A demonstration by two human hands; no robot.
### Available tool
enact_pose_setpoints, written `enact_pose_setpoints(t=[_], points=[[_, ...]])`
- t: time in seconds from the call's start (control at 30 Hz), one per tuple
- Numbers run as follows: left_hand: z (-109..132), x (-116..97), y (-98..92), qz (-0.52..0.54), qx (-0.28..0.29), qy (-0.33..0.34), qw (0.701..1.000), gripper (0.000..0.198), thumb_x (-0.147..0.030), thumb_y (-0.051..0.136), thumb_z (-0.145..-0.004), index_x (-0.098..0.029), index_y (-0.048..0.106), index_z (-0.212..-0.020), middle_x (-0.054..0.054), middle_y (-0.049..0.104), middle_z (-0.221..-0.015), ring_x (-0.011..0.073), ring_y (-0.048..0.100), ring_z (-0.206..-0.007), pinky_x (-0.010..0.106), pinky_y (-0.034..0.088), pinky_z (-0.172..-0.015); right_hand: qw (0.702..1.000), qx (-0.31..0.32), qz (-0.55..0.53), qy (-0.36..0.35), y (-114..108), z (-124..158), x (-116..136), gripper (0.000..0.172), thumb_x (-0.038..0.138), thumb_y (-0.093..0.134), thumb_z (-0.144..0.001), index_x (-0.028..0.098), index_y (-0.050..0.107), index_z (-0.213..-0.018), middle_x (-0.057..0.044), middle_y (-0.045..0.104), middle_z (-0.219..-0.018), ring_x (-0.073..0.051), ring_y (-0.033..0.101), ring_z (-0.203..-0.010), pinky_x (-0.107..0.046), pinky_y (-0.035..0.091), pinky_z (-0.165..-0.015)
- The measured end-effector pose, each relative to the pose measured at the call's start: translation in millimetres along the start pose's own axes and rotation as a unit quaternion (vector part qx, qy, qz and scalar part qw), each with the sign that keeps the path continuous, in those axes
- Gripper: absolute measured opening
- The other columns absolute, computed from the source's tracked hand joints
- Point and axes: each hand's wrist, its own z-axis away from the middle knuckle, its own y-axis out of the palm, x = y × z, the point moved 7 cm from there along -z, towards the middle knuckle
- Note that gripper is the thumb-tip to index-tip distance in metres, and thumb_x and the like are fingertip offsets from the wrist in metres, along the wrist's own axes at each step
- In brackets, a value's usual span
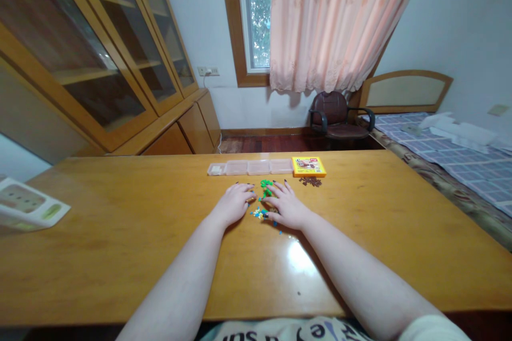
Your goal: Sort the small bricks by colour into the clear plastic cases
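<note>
- A white plastic object [34,205] with an oval green patch lies at the left of my wooden table [120,234], partly cut off.
- Beyond it is a glass-doored wooden cabinet [116,66] with shelves inside.
- My left hand [235,203] is palm down, fingers loosely open and slightly curved, its tips beside the small pieces; whether anything is under them I cannot tell.
- Behind it, a row of clear plastic trays [237,168] stands end to end; the leftmost has something whitish in it.
- Between my hands is a little scatter of blue, white and yellow pieces [258,214], with green pieces [265,184] heaped farther off.
- My right hand [288,206] is palm down, fingers spread over the edge of these pieces, thumb by the pale ones; I cannot tell if it grips any.
- Just right of the trays lies a yellow box [309,167], with brown pieces [311,181] piled at its near edge.
- Past the table, a pink curtain [328,21] hangs above a brown armchair [334,114].
- Far right is a bed [448,144] with a checked cover.
</note>
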Motion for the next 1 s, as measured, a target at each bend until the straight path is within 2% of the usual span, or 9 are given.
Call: enact_pose_setpoints(t=[0.17, 0.4, 0.6, 0.77, 0.83, 1.0], points=[[0.3, 6.6, 3.0, 0.001, -0.013, -0.04, 0.999, 0.041, -0.007, 0.051, -0.077, -0.024, 0.065, -0.11, 0.007, 0.051, -0.134, 0.0245, 0.046, -0.122, 0.046, 0.033, -0.106, 0.999, 0.028, -0.015, 0.02, 9.0, -2.7, -2.1, 0.054, 0.061, 0.045, -0.085, 0.032, 0.05, -0.131, -0.009, 0.025, -0.151, -0.032, 0.018, -0.137, -0.058, 0.007, -0.108], [0.0, 1.0, 10.5, 0.012, 0.009, -0.01, 1.0, 0.041, -0.009, 0.05, -0.08, -0.029, 0.065, -0.112, 0.006, 0.051, -0.133, 0.0234, 0.047, -0.121, 0.045, 0.033, -0.106, 0.999, 0.03, -0.006, 0.017, 6.7, -1.5, -2.6, 0.046, 0.055, 0.045, -0.087, 0.033, 0.054, -0.127, -0.006, 0.023, -0.152, -0.033, 0.017, -0.137, -0.059, 0.007, -0.108], [0.0, -1.0, 10.9, 0.005, 0.025, -0.014, 1.0, 0.034, -0.015, 0.05, -0.083, -0.031, 0.069, -0.107, 0.006, 0.054, -0.131, 0.0245, 0.048, -0.12, 0.046, 0.033, -0.105, 0.999, 0.019, 0.002, 0.037, 6.6, -0.3, -10.1, 0.045, 0.052, 0.047, -0.087, 0.03, 0.057, -0.125, -0.009, 0.029, -0.149, -0.033, 0.018, -0.137, -0.058, 0.007, -0.108], [0.6, 2.5, 3.0, -0.003, 0.01, -0.035, 0.999, 0.031, -0.012, 0.05, -0.08, -0.028, 0.073, -0.096, 0.007, 0.058, -0.126, 0.0257, 0.049, -0.118, 0.048, 0.034, -0.104, 0.998, 0.0, -0.006, 0.063, 3.6, -0.1, -18.7, 0.042, 0.05, 0.048, -0.088, 0.027, 0.06, -0.121, -0.01, 0.035, -0.145, -0.033, 0.021, -0.136, -0.058, 0.009, -0.108], [0.6, 0.1, -0.4, 0.003, 0.002, -0.023, 1.0, 0.03, -0.01, 0.05, -0.079, -0.026, 0.073, -0.09, 0.006, 0.059, -0.125, 0.0245, 0.05, -0.117, 0.047, 0.034, -0.104, 0.998, -0.007, -0.017, 0.055, 0.8, -0.3, -17.5, 0.038, 0.046, 0.048, -0.088, 0.028, 0.061, -0.119, -0.009, 0.038, -0.143, -0.031, 0.024, -0.135, -0.057, 0.01, -0.109], [1.2, -16.1, 1.8, 0.032, 0.022, 0.063, 0.997, 0.032, -0.009, 0.053, -0.077, -0.031, 0.073, -0.086, 0.0, 0.061, -0.122, 0.0209, 0.051, -0.115, 0.047, 0.032, -0.106, 0.999, -0.017, -0.04, -0.009, -5.9, 0.5, -4.1, 0.027, 0.035, 0.052, -0.086, 0.029, 0.067, -0.108, -0.005, 0.047, -0.137, -0.027, 0.031, -0.131, -0.056, 0.011, -0.109]])
